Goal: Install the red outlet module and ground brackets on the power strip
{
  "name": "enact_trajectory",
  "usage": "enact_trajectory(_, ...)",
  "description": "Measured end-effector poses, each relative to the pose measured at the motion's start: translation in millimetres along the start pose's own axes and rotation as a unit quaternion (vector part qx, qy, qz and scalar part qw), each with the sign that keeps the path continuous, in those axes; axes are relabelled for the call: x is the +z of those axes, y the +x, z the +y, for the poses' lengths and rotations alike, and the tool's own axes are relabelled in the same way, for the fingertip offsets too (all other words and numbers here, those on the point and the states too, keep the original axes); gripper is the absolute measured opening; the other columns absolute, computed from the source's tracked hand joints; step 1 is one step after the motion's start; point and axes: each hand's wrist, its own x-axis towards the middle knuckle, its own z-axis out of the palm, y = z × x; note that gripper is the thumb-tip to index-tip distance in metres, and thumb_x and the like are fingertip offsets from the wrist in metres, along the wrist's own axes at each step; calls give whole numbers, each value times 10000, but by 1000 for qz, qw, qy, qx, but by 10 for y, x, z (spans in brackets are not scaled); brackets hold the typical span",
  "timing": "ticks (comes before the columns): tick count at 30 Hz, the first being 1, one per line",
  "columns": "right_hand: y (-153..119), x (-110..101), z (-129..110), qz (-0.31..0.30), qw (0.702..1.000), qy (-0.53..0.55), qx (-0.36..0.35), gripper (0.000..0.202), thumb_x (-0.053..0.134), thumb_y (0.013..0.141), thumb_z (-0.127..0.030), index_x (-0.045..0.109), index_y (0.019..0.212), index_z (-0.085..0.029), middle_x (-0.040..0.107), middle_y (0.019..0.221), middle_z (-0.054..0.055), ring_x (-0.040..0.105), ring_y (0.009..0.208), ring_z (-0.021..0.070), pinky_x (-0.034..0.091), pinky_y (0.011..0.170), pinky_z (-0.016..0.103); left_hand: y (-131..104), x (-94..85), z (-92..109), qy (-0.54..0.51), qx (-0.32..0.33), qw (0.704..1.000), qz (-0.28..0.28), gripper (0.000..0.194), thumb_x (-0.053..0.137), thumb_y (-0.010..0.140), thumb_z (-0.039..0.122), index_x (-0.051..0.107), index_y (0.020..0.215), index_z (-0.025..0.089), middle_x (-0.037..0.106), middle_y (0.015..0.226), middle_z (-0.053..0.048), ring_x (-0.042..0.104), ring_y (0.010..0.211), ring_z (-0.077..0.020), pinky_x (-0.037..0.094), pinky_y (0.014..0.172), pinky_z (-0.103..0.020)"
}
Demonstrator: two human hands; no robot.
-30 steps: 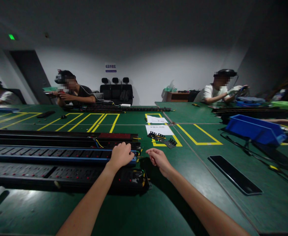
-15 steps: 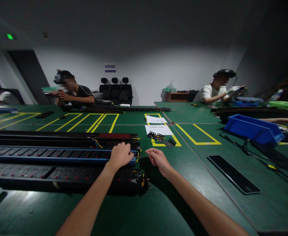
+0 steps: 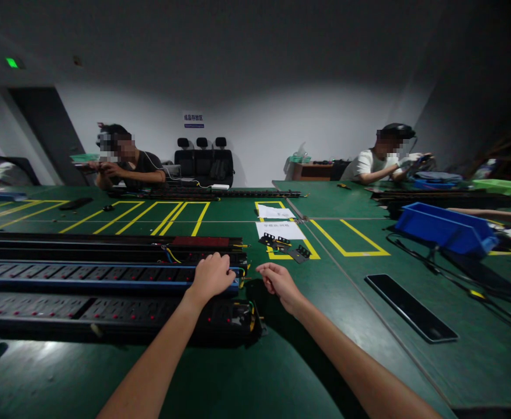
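Note:
My left hand (image 3: 213,276) rests on the right end of a blue-edged power strip (image 3: 85,276), its fingers curled round the edge. Just right of that end, my right hand (image 3: 279,283) is held with the fingers pinched together; anything between the fingertips is too small to make out. Yellow-green wires (image 3: 245,270) stick out of the strip's end between the two hands. Nearer to me lies a black power strip (image 3: 151,314) with red switches and wires at its right end. Behind the blue one are black rails (image 3: 107,243), one with a dark red section.
Black metal brackets (image 3: 284,244) and white papers (image 3: 279,230) lie beyond my right hand. To the right are a phone (image 3: 410,307), a blue bin (image 3: 445,227) and black cables (image 3: 439,267). Several people sit around the green table (image 3: 338,349).
The whole view has shifted slightly to the left. Both hands keep nearly the same pose and place at the strip's end.

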Motion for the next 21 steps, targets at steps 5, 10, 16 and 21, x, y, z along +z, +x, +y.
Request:
enact_trajectory(5, 9, 4, 9, 3, 1000, 6, -4, 262, 650, 621, -361, 669, 803, -175, 451, 502, -88, 333, 392, 65, 193, 400, 220, 1, 7, -6, 7, 3, 1000, 2, 165, 528, 868, 299, 646, 920, 197, 683, 1018, -125, 666, 974, -305, 513, 794, -392)
enact_trajectory(10, 17, 5, 12, 1, 1000, 9, -3, 246, 655, 632, -358, 665, 799, -177, 442, 492, -91, 319, 387, 64, 181, 400, 219, 4, 5, 1, 7, -6, 1000, -4, 165, 533, 872, 301, 650, 931, 201, 684, 1028, -123, 666, 1000, -303, 511, 821, -392)
enact_trajectory(16, 8, 6, 5, 0, 1000, 6, -4, 253, 645, 626, -358, 673, 801, -177, 448, 498, -87, 321, 392, 65, 179, 401, 220, 3, 2, 1, 3, -3, 1000, -4, 166, 528, 876, 292, 653, 931, 198, 678, 1014, -129, 666, 991, -315, 511, 813, -403)
enact_trajectory(21, 5, 7, 1, -2, 1000, 1, -2, 258, 637, 631, -357, 669, 812, -175, 453, 505, -88, 328, 393, 64, 187, 405, 220, 6, 16, -6, 5, -1, 1000, 2, 157, 522, 872, 288, 643, 920, 199, 677, 993, -121, 665, 968, -312, 507, 798, -403)
